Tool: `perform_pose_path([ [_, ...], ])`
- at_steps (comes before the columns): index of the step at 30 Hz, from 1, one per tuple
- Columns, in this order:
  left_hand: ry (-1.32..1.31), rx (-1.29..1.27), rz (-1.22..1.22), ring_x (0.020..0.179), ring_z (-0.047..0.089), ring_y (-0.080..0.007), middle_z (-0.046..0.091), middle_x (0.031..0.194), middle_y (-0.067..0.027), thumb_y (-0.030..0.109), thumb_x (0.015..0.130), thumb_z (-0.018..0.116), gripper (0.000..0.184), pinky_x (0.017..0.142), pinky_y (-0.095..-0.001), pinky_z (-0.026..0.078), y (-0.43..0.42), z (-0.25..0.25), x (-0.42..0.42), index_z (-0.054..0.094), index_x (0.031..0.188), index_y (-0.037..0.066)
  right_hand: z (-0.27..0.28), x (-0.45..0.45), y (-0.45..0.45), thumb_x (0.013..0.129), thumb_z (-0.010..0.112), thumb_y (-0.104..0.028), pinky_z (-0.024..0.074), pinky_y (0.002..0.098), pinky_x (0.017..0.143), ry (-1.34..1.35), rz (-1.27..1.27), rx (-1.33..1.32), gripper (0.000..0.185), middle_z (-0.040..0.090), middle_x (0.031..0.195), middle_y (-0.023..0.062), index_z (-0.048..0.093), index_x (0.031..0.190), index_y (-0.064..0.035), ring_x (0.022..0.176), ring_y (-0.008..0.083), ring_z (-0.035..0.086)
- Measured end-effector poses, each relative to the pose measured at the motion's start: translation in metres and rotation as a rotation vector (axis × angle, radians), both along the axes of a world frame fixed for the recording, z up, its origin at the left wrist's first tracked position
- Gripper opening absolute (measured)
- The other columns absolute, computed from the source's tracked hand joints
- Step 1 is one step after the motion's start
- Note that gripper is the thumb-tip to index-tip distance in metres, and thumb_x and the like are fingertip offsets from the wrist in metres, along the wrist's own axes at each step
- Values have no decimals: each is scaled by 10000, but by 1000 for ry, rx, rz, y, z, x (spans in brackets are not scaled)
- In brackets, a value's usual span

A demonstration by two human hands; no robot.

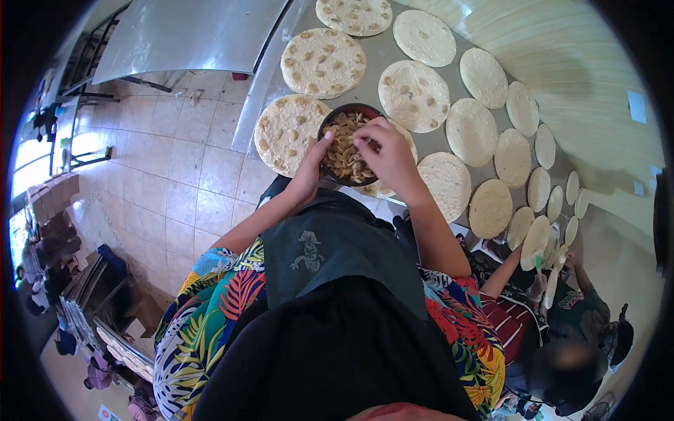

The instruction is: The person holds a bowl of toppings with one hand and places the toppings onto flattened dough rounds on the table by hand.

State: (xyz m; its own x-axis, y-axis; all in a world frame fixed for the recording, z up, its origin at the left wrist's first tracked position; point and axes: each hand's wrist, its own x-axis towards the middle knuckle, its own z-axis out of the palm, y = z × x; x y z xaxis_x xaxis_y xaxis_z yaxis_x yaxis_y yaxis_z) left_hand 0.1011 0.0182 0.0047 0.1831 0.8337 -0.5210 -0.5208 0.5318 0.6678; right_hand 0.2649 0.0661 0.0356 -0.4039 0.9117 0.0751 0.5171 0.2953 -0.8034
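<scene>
A dark round bowl [359, 108] with a reddish inner wall holds a heap of pale brown nut pieces [340, 149]. My left hand [309, 172] grips the bowl's left side, thumb over the rim. Over the bowl's right side is my right hand [390, 154], its thumb and fingers pinched together at the nuts; what lies between the fingertips is hidden. Under and beside the bowl are round, flat, cream-coloured discs. Nut pieces dot the left disc [288, 137], the one above it [323, 63] and, more sparsely, the disc to the right [414, 96].
More discs, mostly plain, such as this one [481, 132], cover the grey table [365, 88] towards the right wall. A co-worker's hand [516, 259] reaches in at the table's far right. A metal table [189, 35] stands upper left, beyond a tiled floor [175, 161].
</scene>
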Motion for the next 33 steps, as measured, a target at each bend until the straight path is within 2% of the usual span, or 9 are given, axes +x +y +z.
perform_pose_path([
  [2, 5, -13, 4, 1063, 542, -166, 554, 1155, -98, 447, 912, 457, 540, 918, -341, 432, -1, -1, -1, 426, 1244, 23, -11, 7, 5, 800, 638, -58, 431, 218, 577, 251, -85, -130, 95, 592, 766, 15, 665, 881, -17, 630, 96, 527],
  [5, 67, -56, 39, 1100, 521, -180, 528, 1200, -100, 479, 899, 463, 586, 934, -356, 420, -4, -14, -6, 405, 1265, 26, -16, 19, 14, 792, 655, -63, 426, 204, 534, 513, -236, -538, 118, 620, 739, 19, 665, 889, 5, 581, 71, 525],
  [7, 59, -41, 30, 1115, 507, -184, 514, 1215, -99, 493, 892, 468, 605, 943, -361, 409, -6, -4, -10, 393, 1272, 29, -18, 26, 27, 789, 662, -62, 420, 193, 511, 538, -289, -530, 127, 620, 690, 21, 664, 884, 22, 554, 55, 521],
  [11, 57, -42, 66, 1138, 484, -185, 492, 1237, -97, 507, 886, 472, 626, 958, -362, 391, -12, -15, -21, 371, 1286, 37, -65, 49, 67, 768, 673, -86, 447, 229, 534, 336, -446, -380, 131, 641, 681, 51, 682, 862, 5, 575, 91, 556],
  [13, 54, -37, 90, 1130, 491, -183, 499, 1230, -97, 502, 889, 471, 617, 957, -355, 393, -15, -25, -24, 377, 1282, 36, -91, 56, 86, 769, 649, -139, 481, 301, 569, -43, -421, -47, 151, 664, 709, 107, 692, 854, -21, 610, 183, 613],
  [16, 56, -32, 125, 1119, 501, -179, 508, 1220, -97, 494, 892, 472, 605, 957, -342, 395, -17, -24, -29, 384, 1278, 35, -99, 45, 99, 771, 607, -173, 499, 365, 615, -488, -496, 21, 154, 657, 761, 128, 682, 796, -41, 680, 261, 633],
  [25, 61, -62, 180, 1119, 501, -179, 511, 1216, -100, 490, 890, 479, 605, 957, -334, 398, -13, -23, -32, 386, 1278, 36, -140, 41, 92, 740, 590, -154, 496, 375, 633, -854, -262, 304, 100, 610, 772, 106, 651, 736, -75, 732, 262, 613],
  [29, 57, -44, 181, 1117, 503, -187, 513, 1213, -103, 489, 891, 478, 602, 955, -340, 402, -11, -28, -33, 386, 1278, 36, -114, 35, 80, 750, 589, -156, 493, 370, 652, -802, -252, 256, 118, 611, 803, 100, 667, 795, -79, 743, 256, 613],
  [33, 49, -46, 148, 1118, 502, -188, 512, 1215, -101, 489, 893, 474, 600, 950, -339, 404, -6, -17, -29, 392, 1271, 30, -47, 16, 64, 748, 595, -111, 485, 372, 673, -323, -300, 163, 114, 591, 820, 75, 676, 827, -100, 757, 245, 599],
])
